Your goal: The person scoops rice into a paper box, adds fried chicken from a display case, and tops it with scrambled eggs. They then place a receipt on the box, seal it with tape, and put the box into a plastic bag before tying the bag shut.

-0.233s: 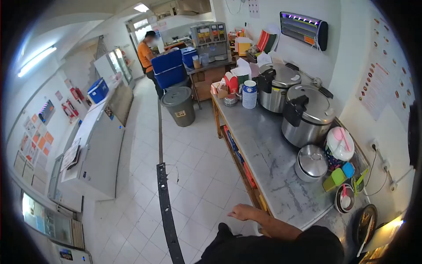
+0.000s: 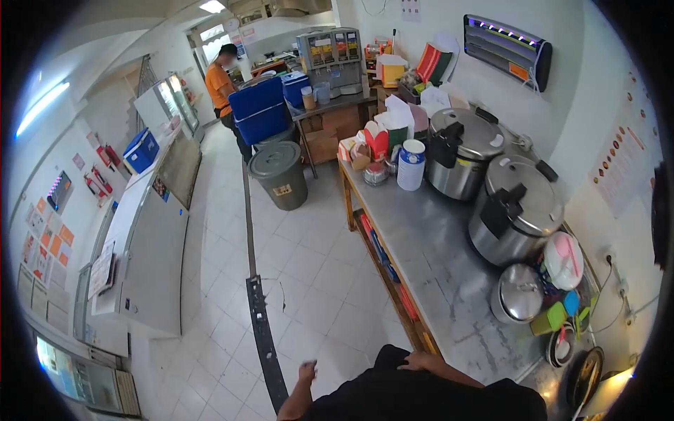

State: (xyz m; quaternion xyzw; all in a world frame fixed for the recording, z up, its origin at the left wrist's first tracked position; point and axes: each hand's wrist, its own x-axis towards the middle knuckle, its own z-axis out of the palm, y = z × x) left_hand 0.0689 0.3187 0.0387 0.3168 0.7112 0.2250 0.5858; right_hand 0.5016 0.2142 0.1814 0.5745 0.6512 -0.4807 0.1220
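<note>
My left hand (image 2: 307, 372) hangs low over the tiled floor, near the dark strip, its fingers curled in and nothing visible in them. My right hand (image 2: 420, 361) is low in front of my dark clothing, close to the front edge of the metal-topped table (image 2: 449, 281). Its fingers look loosely curled, with no object showing; part of them is hard to make out. Neither hand touches anything on the table. Two large steel cookers (image 2: 516, 200) and a lidded steel pot (image 2: 518, 293) stand on it, with a stack of paper cups (image 2: 411, 167) farther along.
A grey lidded bin (image 2: 279, 175) and a blue cooler box (image 2: 260, 109) stand ahead. A co-worker in an orange shirt (image 2: 219, 88) is behind them. White chest freezers (image 2: 151, 256) line the left. A dark strip (image 2: 260, 330) runs along the floor. A drink dispenser (image 2: 330, 59) stands farther back.
My left hand has come into view at the bottom. My right hand has moved right and down, closer to my body. The view has shifted, so the table's things appear lower and larger.
</note>
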